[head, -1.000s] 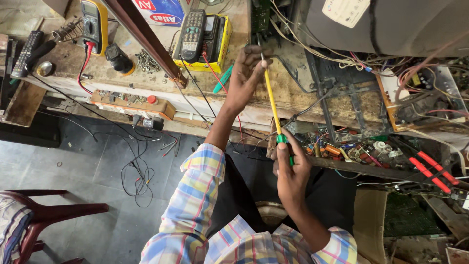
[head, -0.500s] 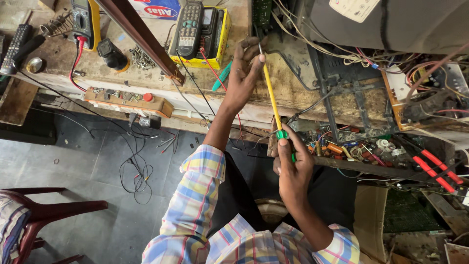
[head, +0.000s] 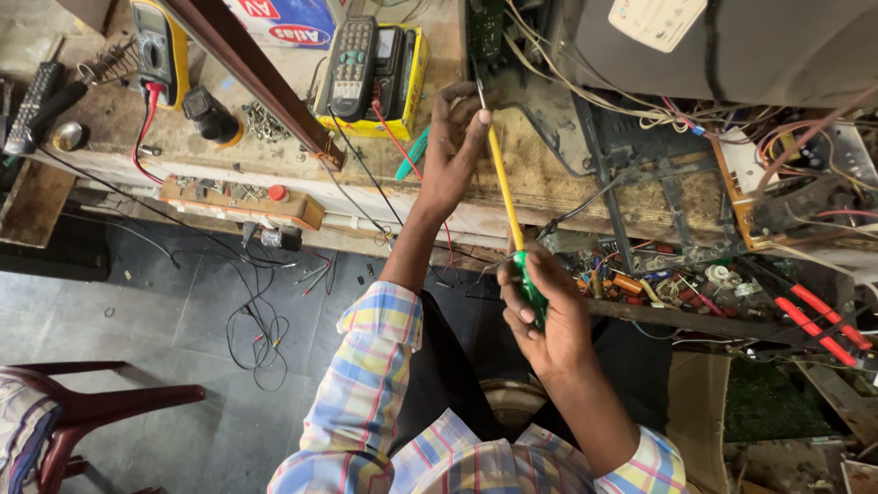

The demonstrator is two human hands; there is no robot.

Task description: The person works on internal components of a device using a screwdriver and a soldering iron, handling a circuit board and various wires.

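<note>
Nearest us, our right hand [head: 547,316] is closed around the green handle of the screwdriver [head: 506,194], out past the desk's [head: 549,178] near edge. Its yellow shaft runs up over the desk to our left hand [head: 457,151], whose fingers [head: 482,117] pinch it just below the metal tip. To do this well, we judge, the left should only steady the shaft while the right keeps a firm hold and stays in line. Farther in, the tip nears the green circuit board [head: 483,27] at the far edge; we cannot tell whether it touches anything. The grey television casing [head: 732,46] is cut off.
</note>
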